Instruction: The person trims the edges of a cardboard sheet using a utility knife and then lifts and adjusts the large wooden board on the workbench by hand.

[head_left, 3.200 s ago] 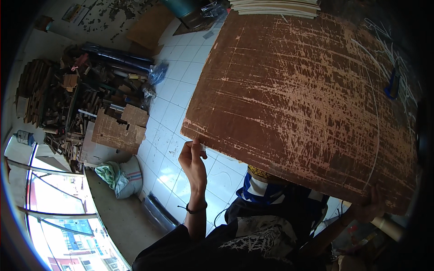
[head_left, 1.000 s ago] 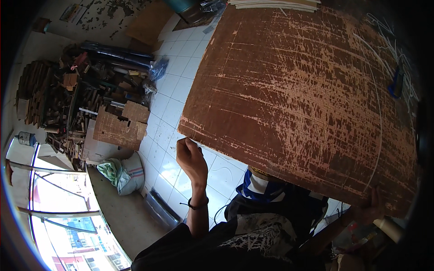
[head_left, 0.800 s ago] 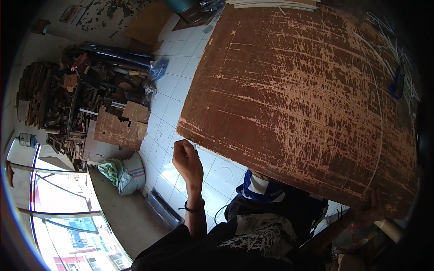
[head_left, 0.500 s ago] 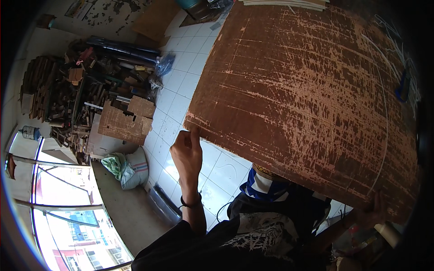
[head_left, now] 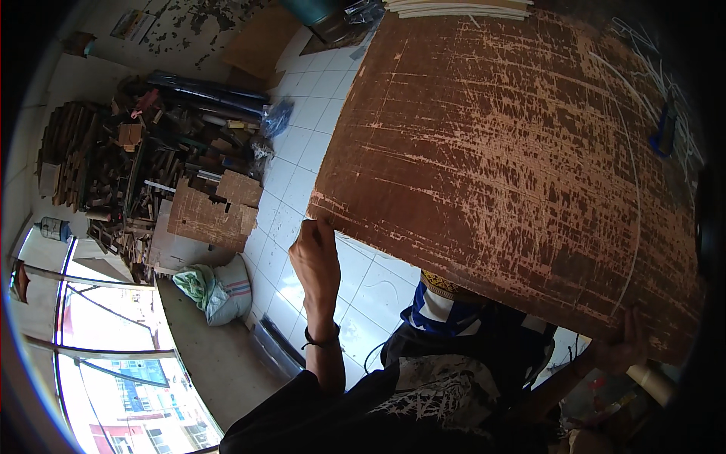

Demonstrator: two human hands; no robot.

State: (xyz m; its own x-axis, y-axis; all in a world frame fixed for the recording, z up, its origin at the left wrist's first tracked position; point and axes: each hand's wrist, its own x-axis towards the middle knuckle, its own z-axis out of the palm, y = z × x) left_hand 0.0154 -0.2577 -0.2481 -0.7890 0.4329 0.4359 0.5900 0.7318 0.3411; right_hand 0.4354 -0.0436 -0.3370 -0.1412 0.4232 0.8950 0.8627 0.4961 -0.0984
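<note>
A large brown board (head_left: 499,151), scratched and worn to pale wood in streaks, fills the upper right of the view and is held flat in front of me. My left hand (head_left: 314,257) grips its near left corner from below, a dark band on the wrist. My right hand (head_left: 620,348) holds the board's near right edge at the lower right, fingers curled over the rim. Below the board I see my dark printed shirt (head_left: 446,393).
White tiled floor (head_left: 302,144) lies under the board. A heap of scrap wood and cardboard (head_left: 151,174) stands at the left, with a stuffed sack (head_left: 212,287) beside it. Stacked flat sheets (head_left: 454,9) lie at the top. A window (head_left: 113,363) is at lower left.
The board has swung slightly, its near left corner shifting right and up in the view. My left hand stayed on that corner; my right hand stays on the right edge.
</note>
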